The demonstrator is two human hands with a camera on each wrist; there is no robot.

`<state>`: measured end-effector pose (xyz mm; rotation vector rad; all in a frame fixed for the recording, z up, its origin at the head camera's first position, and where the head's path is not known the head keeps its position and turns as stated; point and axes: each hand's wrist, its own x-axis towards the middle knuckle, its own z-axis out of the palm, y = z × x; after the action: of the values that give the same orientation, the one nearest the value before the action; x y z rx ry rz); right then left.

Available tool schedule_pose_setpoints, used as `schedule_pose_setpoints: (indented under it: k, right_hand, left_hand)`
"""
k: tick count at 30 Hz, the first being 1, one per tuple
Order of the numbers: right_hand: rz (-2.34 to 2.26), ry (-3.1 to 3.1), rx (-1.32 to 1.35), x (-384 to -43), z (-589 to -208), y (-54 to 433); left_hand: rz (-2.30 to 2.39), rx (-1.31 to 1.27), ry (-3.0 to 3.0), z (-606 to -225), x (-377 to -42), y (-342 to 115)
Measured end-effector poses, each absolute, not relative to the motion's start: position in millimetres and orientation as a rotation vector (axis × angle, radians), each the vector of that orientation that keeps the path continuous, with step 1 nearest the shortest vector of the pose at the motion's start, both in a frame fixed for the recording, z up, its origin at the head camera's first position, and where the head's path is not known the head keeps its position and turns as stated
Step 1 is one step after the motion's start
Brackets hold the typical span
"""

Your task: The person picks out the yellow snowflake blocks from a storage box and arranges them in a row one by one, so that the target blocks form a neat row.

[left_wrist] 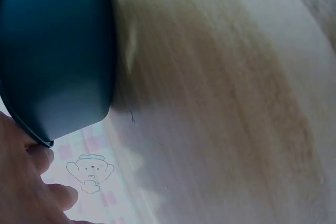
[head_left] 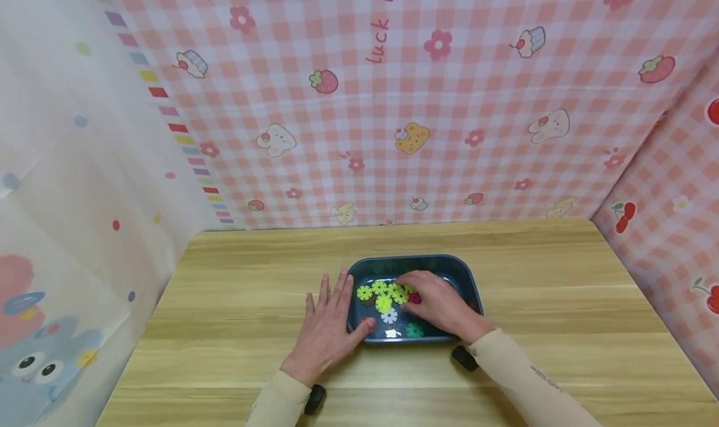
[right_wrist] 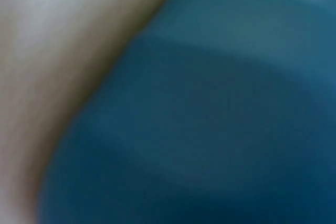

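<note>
A dark blue rectangular tray (head_left: 466, 277) holds small notched snowflake-shaped discs. Several yellow-green discs (head_left: 384, 304) lie clustered at its left and middle, near a white disc (head_left: 389, 316), a green disc (head_left: 414, 330) and a magenta disc (head_left: 414, 298). My left hand (head_left: 328, 336) rests at the tray's left side, fingers spread and fairly straight, thumb reaching over the rim by a red piece (head_left: 367, 321). My right hand (head_left: 440, 302) reaches into the tray, thumb and fingers apart around the yellow-green discs; the palm hides some. The right wrist view shows only blurred tray and skin.
The tray stands on a wood-grain table (head_left: 224, 314). A pink checked cloth (head_left: 359, 102) hangs behind it, with a white patterned cloth (head_left: 67, 183) at left and another checked cloth (head_left: 674, 227) at right. Black wrist devices (head_left: 315, 399) sit under both wrists.
</note>
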<state>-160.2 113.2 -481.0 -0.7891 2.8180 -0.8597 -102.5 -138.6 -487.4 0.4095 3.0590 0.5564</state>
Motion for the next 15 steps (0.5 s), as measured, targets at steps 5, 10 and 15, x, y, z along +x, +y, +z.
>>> schedule_pose_setpoints:
  k: [5,10,15]
  right_hand:
    - [-0.831,2.815,-0.788,-163.2,-485.4,111.5]
    - [-0.788,2.832,-0.803,-165.5,-488.5,111.0]
    - [-0.726,2.868,-0.903,-166.9,-490.8,111.4]
  left_hand:
    - [0.551,0.396,3.054,-488.4,-102.8,-138.2]
    - [0.556,0.389,3.054,-488.7,-102.5,-137.9]
    - [0.564,0.382,3.046,-488.8,-101.8,-137.7]
